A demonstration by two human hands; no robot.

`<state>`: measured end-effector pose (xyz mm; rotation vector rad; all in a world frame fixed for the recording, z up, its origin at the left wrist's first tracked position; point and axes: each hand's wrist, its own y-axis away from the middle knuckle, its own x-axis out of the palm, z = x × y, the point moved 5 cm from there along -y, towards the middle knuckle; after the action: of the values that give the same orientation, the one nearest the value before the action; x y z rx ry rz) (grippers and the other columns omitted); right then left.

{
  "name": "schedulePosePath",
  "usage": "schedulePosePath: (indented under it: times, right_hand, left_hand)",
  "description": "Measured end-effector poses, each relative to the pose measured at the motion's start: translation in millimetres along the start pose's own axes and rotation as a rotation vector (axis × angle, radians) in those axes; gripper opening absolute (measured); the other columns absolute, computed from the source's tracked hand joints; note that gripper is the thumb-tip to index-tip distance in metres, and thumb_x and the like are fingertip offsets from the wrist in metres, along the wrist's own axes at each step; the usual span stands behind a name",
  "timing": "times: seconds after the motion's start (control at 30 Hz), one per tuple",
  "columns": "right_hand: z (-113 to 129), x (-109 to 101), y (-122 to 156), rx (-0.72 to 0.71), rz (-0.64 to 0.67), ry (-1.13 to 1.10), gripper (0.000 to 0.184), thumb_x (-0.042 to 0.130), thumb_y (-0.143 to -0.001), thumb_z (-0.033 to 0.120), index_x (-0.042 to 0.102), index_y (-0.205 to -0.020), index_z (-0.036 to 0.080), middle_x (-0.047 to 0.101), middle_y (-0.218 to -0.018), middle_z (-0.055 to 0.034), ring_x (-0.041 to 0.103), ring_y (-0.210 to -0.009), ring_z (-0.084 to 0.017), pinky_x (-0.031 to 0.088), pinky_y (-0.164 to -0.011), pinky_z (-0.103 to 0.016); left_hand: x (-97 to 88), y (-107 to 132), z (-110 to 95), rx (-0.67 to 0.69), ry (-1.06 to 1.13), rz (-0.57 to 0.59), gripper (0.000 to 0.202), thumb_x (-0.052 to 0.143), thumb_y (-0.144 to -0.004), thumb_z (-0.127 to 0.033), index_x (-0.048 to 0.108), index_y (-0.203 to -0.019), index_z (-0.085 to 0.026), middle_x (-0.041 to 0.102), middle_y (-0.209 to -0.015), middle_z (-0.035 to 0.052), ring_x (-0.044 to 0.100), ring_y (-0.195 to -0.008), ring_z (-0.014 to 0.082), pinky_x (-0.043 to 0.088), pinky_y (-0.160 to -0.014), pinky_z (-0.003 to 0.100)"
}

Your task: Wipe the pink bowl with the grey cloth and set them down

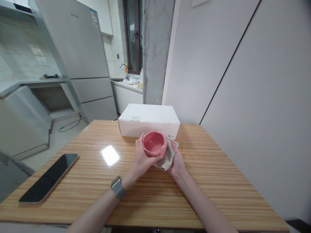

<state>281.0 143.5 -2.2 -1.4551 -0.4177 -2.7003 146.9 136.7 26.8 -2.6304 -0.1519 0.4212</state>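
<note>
A pink bowl with a wavy rim is held above the table, its opening tilted toward me. My left hand grips it from the left, thumb along the near side and fingers at the far left rim. A light grey cloth lies against the bowl's right side. My right hand is closed round the cloth and presses it to the bowl; most of its fingers are hidden behind the cloth. On my left wrist sits a watch with a grey band.
Behind the bowl a white box stands on the wood-grained table. A dark-screened phone or tablet lies at the table's left. Beyond are a fridge, a sink counter and, on the right, a white wall.
</note>
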Motion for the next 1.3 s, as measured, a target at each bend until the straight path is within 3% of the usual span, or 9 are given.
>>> schedulePosePath:
  times: [0.17,0.3,0.4,0.53,0.63,0.73,0.87,1.1,1.3]
  right_hand:
    - [5.8,0.6,-0.2,0.011,-0.011,-0.031,0.039,0.036,-0.091,0.043,0.059,-0.113,0.021,0.07,-0.105,-0.0031,0.06,-0.108,-0.019,0.046,-0.095,-0.039]
    - [1.8,4.7,2.7,0.046,0.03,-0.017,0.038,0.036,-0.092,0.041,0.059,-0.113,0.02,0.07,-0.103,-0.0036,0.061,-0.106,-0.019,0.046,-0.095,-0.039]
    - [-5.2,6.1,4.7,0.105,0.052,0.015,0.04,0.037,-0.091,0.044,0.059,-0.114,0.019,0.071,-0.102,-0.0044,0.061,-0.106,-0.02,0.046,-0.096,-0.04]
    - [-4.9,5.5,3.0,0.101,0.09,0.039,0.042,0.037,-0.091,0.045,0.059,-0.114,0.019,0.07,-0.104,-0.0051,0.059,-0.108,-0.021,0.044,-0.098,-0.041]
    - [3.0,4.0,-0.3,0.047,0.109,0.03,0.045,0.037,-0.09,0.047,0.058,-0.116,0.018,0.068,-0.108,-0.0054,0.057,-0.112,-0.021,0.041,-0.101,-0.041]
    - [10.8,4.2,-2.2,-0.005,0.138,0.026,0.047,0.036,-0.09,0.048,0.058,-0.117,0.017,0.067,-0.111,-0.0055,0.054,-0.115,-0.022,0.039,-0.103,-0.041]
    - [11.7,4.9,-1.6,-0.004,0.113,0.03,0.046,0.035,-0.09,0.047,0.058,-0.117,0.017,0.066,-0.113,-0.0056,0.054,-0.116,-0.022,0.038,-0.103,-0.04]
    - [4.7,3.0,5.6,0.069,0.071,0.019,0.045,0.034,-0.091,0.045,0.056,-0.118,0.017,0.066,-0.112,-0.0073,0.056,-0.113,-0.021,0.04,-0.1,-0.042]
    - [9.8,-20.7,29.4,0.07,-0.084,-0.002,0.038,0.036,-0.092,0.037,0.061,-0.11,0.014,0.07,-0.104,-0.0092,0.062,-0.106,-0.022,0.045,-0.095,-0.042]
  left_hand:
    - [0.0,-1.3,-9.9,0.102,0.067,0.164,0.093,0.076,-0.063,-0.028,0.021,-0.138,-0.021,0.026,-0.146,0.0144,0.028,-0.134,0.0291,0.024,-0.11,0.046]
    - [-7.4,-6.0,-11.7,0.08,0.171,0.112,0.093,0.083,-0.052,-0.032,0.031,-0.129,-0.021,0.036,-0.14,0.0134,0.038,-0.128,0.0288,0.032,-0.106,0.044]
    - [-9.4,-7.8,-4.7,0.005,0.223,0.057,0.101,0.086,-0.046,-0.033,0.031,-0.13,-0.022,0.045,-0.129,0.0118,0.047,-0.12,0.0283,0.038,-0.101,0.044]
    - [-9.5,-5.4,-2.3,0.005,0.148,0.017,0.11,0.085,-0.048,-0.033,0.023,-0.139,-0.024,0.041,-0.13,0.0108,0.045,-0.122,0.0285,0.036,-0.103,0.045]
    - [-3.4,-1.6,-10.4,0.086,0.121,0.143,0.105,0.08,-0.059,-0.03,0.018,-0.143,-0.025,0.035,-0.139,0.011,0.037,-0.129,0.0281,0.031,-0.107,0.044]
    - [0.9,0.4,-14.5,0.07,0.166,0.228,0.104,0.076,-0.064,-0.029,0.011,-0.144,-0.025,0.035,-0.142,0.0107,0.037,-0.13,0.0268,0.031,-0.108,0.044]
    - [-0.6,-1.9,-7.3,-0.03,0.196,0.156,0.113,0.082,-0.055,-0.032,0.014,-0.144,-0.023,0.044,-0.137,0.0108,0.044,-0.124,0.0275,0.036,-0.104,0.043]
    - [-8.2,-7.1,7.0,-0.093,0.141,-0.039,0.111,0.086,-0.046,-0.035,0.028,-0.139,-0.021,0.046,-0.132,0.0128,0.045,-0.122,0.0281,0.037,-0.103,0.042]
    - [-11.1,-6.3,14.6,-0.173,0.171,-0.081,0.103,0.084,-0.05,-0.035,0.031,-0.138,-0.023,0.049,-0.127,0.0123,0.05,-0.117,0.0271,0.039,-0.1,0.043]
